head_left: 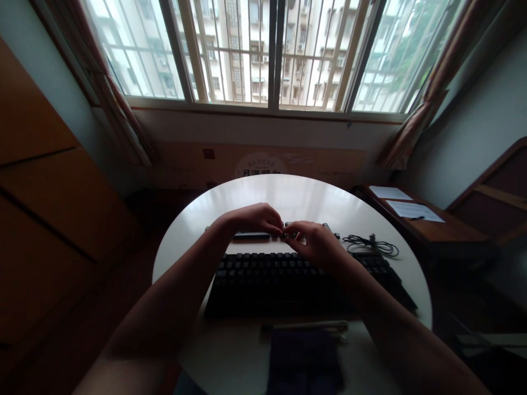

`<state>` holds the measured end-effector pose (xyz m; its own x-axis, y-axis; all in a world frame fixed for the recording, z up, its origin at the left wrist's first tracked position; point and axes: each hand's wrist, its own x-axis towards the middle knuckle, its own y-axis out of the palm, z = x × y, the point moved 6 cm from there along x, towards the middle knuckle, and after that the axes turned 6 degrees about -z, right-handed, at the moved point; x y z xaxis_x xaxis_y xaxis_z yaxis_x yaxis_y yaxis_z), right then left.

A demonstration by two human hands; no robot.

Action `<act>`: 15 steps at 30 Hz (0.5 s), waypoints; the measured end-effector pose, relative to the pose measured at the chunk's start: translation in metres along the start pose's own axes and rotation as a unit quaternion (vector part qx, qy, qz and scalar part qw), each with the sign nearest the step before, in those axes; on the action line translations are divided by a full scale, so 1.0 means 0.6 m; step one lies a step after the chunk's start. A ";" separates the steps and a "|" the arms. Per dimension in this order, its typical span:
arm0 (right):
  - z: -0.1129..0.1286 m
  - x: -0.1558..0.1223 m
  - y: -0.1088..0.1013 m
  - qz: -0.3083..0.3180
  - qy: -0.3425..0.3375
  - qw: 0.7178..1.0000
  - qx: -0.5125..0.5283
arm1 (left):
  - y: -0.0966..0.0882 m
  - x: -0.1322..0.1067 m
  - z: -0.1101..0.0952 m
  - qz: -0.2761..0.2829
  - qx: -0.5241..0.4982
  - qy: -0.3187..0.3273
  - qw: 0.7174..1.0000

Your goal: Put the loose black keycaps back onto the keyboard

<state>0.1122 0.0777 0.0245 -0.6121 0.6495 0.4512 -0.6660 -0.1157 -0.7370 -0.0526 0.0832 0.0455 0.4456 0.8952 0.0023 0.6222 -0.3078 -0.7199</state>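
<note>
Keyboard: long axis left to right; left hand just beyond.
Right hand: nearer, fingertips beside the left's.
Grip: both pinch-shaped; whether clamped, I cannot tell.

The desk over there shines, glossy and smooth. The keyboard looks like fairly matt plastic; the purple piece seems dull cloth. Beyond, 2 paper sheets and soft fabric curtains.

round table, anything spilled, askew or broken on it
Nothing clearly stands out on the round table: the black keyboard lies flat, and the cable is loosely coiled beyond its right end. Fine damage can't be judged in this shadow.
</note>
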 end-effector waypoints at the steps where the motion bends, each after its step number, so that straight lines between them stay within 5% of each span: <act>1: 0.000 0.000 0.001 0.006 0.002 1.000 0.007 | 0.005 0.001 -0.002 0.011 -0.008 0.002 1.000; 15: 0.006 -0.008 0.002 0.070 -0.017 0.996 0.060 | 0.027 -0.002 -0.021 0.086 -0.040 0.046 0.994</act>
<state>0.1128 0.0716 0.0235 -0.7148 0.5952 0.3670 -0.6183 -0.2928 -0.7294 -0.0350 0.0732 0.0425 0.6048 0.7948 -0.0493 0.5789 -0.4813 -0.6582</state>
